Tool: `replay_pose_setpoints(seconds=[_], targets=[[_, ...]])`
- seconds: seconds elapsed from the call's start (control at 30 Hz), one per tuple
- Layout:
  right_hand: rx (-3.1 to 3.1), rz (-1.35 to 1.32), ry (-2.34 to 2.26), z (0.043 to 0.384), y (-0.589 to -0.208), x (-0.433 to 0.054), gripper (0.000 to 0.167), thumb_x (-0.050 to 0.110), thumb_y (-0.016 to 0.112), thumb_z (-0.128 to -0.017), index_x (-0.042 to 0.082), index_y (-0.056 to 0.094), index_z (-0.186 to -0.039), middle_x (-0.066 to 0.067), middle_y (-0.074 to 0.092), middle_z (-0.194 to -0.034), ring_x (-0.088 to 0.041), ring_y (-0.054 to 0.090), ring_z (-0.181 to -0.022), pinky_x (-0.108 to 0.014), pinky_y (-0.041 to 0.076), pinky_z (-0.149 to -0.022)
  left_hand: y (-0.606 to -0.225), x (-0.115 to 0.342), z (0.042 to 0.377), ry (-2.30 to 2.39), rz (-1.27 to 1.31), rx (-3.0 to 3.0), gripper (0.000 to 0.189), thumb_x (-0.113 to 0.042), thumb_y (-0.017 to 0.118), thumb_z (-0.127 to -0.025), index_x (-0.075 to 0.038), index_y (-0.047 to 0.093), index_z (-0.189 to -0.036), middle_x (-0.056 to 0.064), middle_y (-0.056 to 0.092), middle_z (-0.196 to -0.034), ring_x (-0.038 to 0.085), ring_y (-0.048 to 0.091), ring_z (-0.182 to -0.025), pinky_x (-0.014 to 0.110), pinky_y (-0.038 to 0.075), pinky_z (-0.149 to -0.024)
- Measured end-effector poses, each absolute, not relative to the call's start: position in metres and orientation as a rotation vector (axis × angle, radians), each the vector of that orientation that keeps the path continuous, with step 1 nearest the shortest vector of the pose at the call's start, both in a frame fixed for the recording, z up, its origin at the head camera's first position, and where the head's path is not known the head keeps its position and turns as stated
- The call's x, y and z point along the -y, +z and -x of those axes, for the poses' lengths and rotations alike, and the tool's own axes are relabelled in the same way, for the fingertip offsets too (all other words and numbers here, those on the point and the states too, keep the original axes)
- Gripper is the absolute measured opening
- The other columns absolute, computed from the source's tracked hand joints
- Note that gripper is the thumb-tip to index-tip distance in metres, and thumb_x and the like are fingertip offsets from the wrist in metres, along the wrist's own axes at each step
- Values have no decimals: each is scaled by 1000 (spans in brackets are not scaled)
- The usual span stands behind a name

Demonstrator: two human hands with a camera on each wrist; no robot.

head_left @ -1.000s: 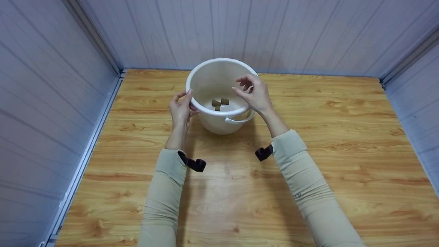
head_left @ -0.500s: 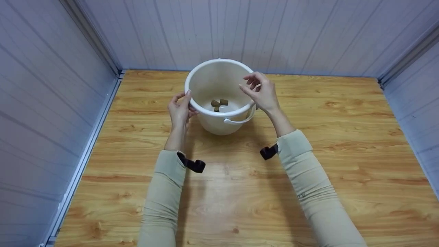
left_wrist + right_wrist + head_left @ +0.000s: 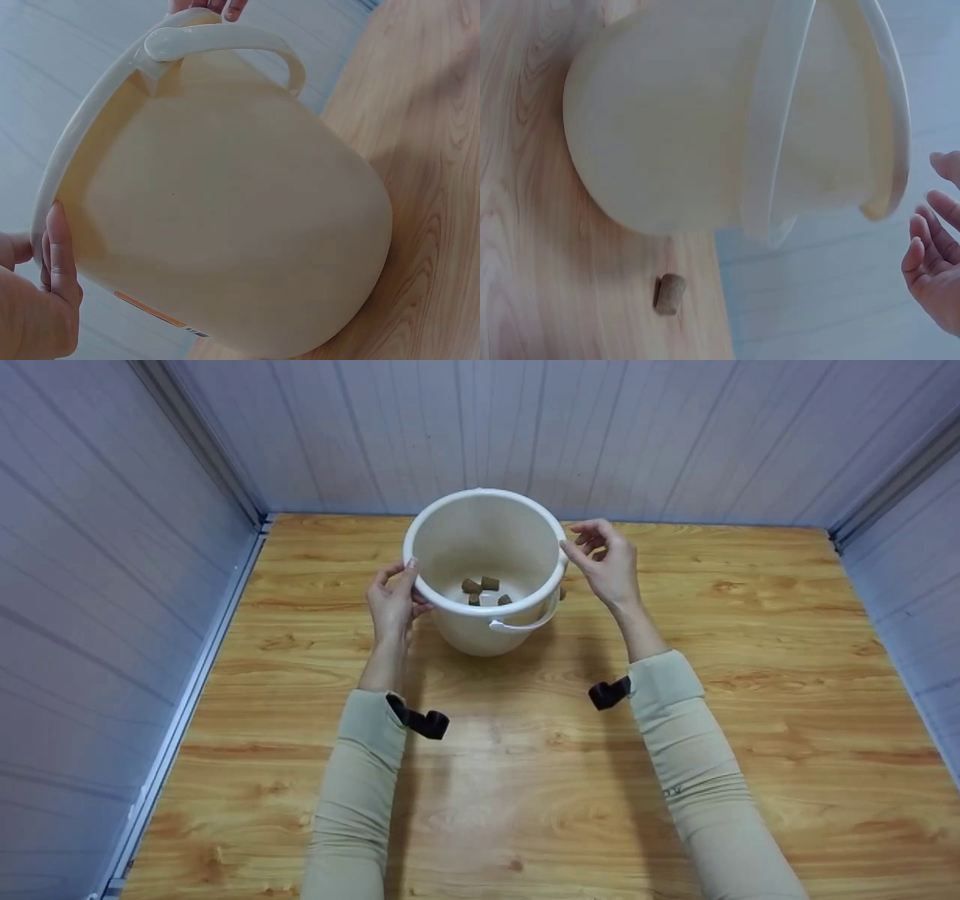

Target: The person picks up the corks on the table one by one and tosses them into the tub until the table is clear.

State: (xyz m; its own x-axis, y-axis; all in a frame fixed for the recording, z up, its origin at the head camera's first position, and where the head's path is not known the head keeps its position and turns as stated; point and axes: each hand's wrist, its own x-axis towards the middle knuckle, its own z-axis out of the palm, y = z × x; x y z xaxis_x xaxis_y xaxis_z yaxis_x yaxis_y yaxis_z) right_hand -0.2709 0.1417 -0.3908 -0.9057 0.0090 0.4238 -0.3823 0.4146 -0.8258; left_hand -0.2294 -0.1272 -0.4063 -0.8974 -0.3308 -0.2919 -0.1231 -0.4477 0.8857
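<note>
A white plastic bucket (image 3: 480,634) stands upright with its handle (image 3: 529,624) lowered at the front right. Several brown corks (image 3: 490,583) lie on its bottom. My left hand (image 3: 391,601) grips the rim at the left, thumb on the inner side and fingers beneath the lip, as the left wrist view also shows. Just outside the right rim is my right hand (image 3: 611,566), its fingers loosely bent and holding nothing; in the right wrist view a small gap separates it from the rim. One more cork (image 3: 670,294) lies on the table beside the bucket, mostly hidden in the head view.
The wood-grain table (image 3: 480,795) extends around the bucket. A pale panelled wall (image 3: 495,427) rises close behind it, with side walls at left (image 3: 97,585) and right (image 3: 915,547). A black wrist camera (image 3: 427,724) projects from the left sleeve.
My right hand has moved right, from above the bucket's opening to outside its rim. Another cork now shows on the bucket's bottom. The left hand and bucket have stayed in place.
</note>
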Motion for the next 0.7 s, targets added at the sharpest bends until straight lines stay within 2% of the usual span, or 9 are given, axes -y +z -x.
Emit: replay_pose_setpoints(seconds=[0.23, 0.47, 0.7], targets=[[2250, -254, 1548, 275, -400, -156, 27, 15, 69, -78, -4, 61, -96, -4, 56, -77, -9, 50, -66, -15, 40, -51, -406, 127, 228, -2453, -642, 1614, 29, -20, 60, -85, -3, 50, -107, 5, 52, -54, 11, 49, -38, 20, 48, -35], [2258, -186, 1560, 262, -394, -156, 23, 4, 65, -79, -11, 58, -95, -14, 55, -77, -12, 49, -64, -13, 39, -49, -404, 128, 228, -2446, -701, 1664, 31, -23, 60, -85, -5, 50, -110, 6, 53, -59, 11, 50, -41, 21, 50, -38], [2328, -125, 1520, 284, -436, -172, 26, 13, 67, -79, -6, 61, -96, -10, 56, -78, -11, 50, -66, -15, 42, -52, -405, 129, 229, -2459, -686, 1658, 30, -22, 60, -86, -4, 50, -107, 5, 53, -59, 11, 50, -41, 21, 50, -39]])
